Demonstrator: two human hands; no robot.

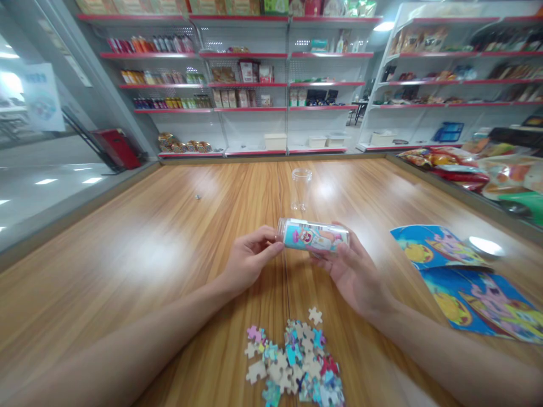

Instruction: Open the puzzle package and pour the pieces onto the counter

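Observation:
A small clear jar with a colourful cartoon label [316, 236] lies sideways in the air between my two hands. My right hand [354, 274] is wrapped round its right end, thumb along the front. At the other end, the thumb and fingers of my left hand [252, 257] pinch the clear rim. Below, near my forearms, a loose pile of jigsaw pieces [297, 364] is spread on the wooden table [139, 271], some picture side up and others plain side up. Just beyond the held jar stands a second clear container [301, 189], upright and see-through.
Two blue cartoon picture sheets [487, 305] lie at the right, partly overlapping, with a shiny round disc [486, 246] beside them. A tiny object [197, 196] sits at the far left. Snack packets [456, 167] are beyond the right edge; stocked shelves [246, 85] stand behind.

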